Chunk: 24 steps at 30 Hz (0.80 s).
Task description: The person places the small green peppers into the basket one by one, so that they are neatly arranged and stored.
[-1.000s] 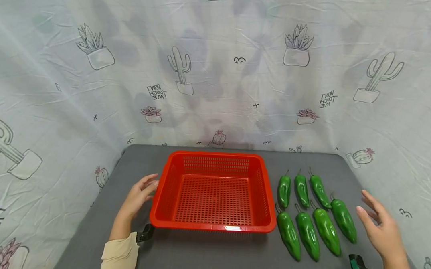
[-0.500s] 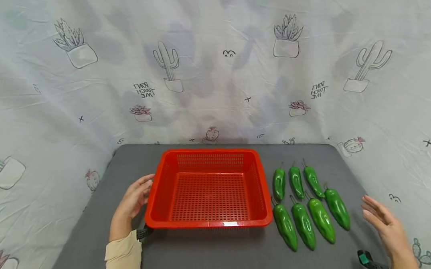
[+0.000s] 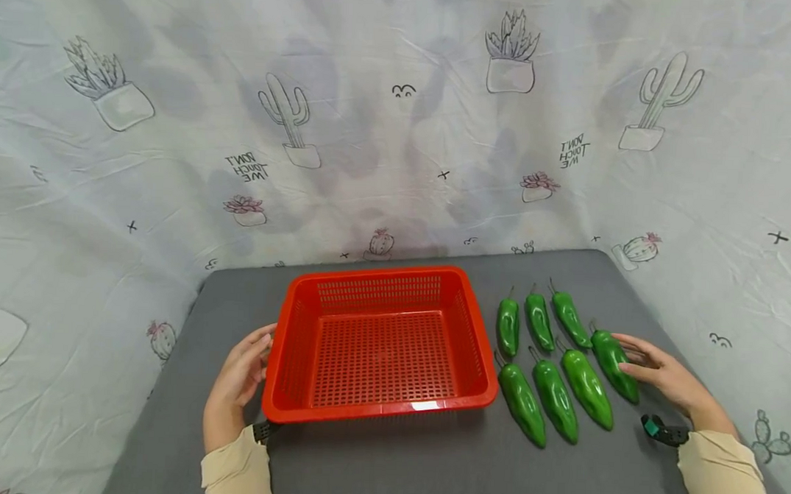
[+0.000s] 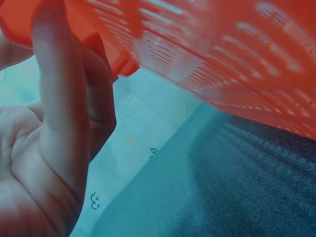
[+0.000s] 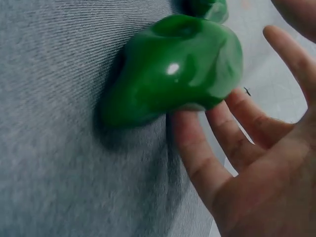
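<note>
A red perforated plastic basket [image 3: 384, 361] stands on the grey table in the head view. My left hand [image 3: 241, 369] is at its left side, fingertips right at the rim. In the left wrist view the fingers [image 4: 61, 94] reach up to the underside of the red rim. To the right, my right hand [image 3: 662, 373] reaches the outermost green chili pepper [image 3: 608, 352]. In the right wrist view its fingertips lie along that glossy pepper [image 5: 182, 69] from one side, while the thumb [image 5: 298, 17] is apart from it.
Several more green peppers [image 3: 554, 400] lie in two rows on the grey tabletop [image 3: 386, 468], between the basket and my right hand. A white sheet [image 3: 400, 129] with cactus drawings hangs around the back and sides.
My right hand has moved left, from beside the peppers to the outermost one. My left fingers have gone in closer behind the basket's rim. The head view has shifted slightly.
</note>
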### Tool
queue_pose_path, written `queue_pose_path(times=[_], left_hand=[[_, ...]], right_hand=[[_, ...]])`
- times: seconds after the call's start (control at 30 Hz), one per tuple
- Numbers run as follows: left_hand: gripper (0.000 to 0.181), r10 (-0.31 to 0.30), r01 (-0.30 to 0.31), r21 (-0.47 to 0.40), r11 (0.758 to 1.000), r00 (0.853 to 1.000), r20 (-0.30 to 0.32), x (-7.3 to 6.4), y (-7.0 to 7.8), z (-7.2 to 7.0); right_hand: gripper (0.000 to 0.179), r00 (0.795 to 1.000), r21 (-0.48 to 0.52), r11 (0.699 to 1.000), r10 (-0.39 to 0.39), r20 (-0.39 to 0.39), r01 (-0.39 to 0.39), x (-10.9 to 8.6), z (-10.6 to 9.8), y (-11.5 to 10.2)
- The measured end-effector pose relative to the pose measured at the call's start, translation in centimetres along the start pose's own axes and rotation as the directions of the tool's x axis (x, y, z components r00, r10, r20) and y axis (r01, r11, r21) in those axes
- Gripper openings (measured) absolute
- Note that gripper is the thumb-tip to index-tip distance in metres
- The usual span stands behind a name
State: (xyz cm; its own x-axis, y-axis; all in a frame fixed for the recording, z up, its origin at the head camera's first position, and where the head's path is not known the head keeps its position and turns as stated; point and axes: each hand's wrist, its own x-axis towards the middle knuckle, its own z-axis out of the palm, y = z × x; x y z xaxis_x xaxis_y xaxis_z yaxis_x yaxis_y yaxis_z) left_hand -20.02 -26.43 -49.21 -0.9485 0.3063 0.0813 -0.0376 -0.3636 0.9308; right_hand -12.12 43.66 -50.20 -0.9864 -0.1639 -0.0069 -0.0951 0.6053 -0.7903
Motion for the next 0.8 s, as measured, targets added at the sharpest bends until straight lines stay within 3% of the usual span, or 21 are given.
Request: queue_pose_path(times=[0.27, 0.37, 0.6, 0.8], left_hand=[[0.032, 0.036, -0.033, -0.039, 0.999, 0.997, 0.073, -0.1, 0.1, -0.1], [0.032, 0.037, -0.034, -0.048, 0.998, 0.996, 0.081, -0.1, 0.1, -0.2], [0.031, 0.004, -0.003, -0.015, 1.0, 0.999, 0.035, -0.2, 0.1, -0.1], [0.031, 0.004, -0.002, -0.036, 0.999, 0.998, 0.063, -0.1, 0.3, -0.2]], right_hand=[[0.061, 0.99, -0.052, 0.994, 0.104, 0.099, -0.099, 1.6, 0.0, -0.5], [0.06, 0.989, -0.08, 0.994, 0.086, 0.118, -0.077, 2.1, 0.0, -0.5], [0.054, 0.988, -0.127, 0.992, 0.027, 0.155, -0.007, 3.1, -0.1, -0.3], [0.049, 0.989, -0.152, 0.988, 0.024, 0.146, -0.001, 3.6, -0.1, 0.0]])
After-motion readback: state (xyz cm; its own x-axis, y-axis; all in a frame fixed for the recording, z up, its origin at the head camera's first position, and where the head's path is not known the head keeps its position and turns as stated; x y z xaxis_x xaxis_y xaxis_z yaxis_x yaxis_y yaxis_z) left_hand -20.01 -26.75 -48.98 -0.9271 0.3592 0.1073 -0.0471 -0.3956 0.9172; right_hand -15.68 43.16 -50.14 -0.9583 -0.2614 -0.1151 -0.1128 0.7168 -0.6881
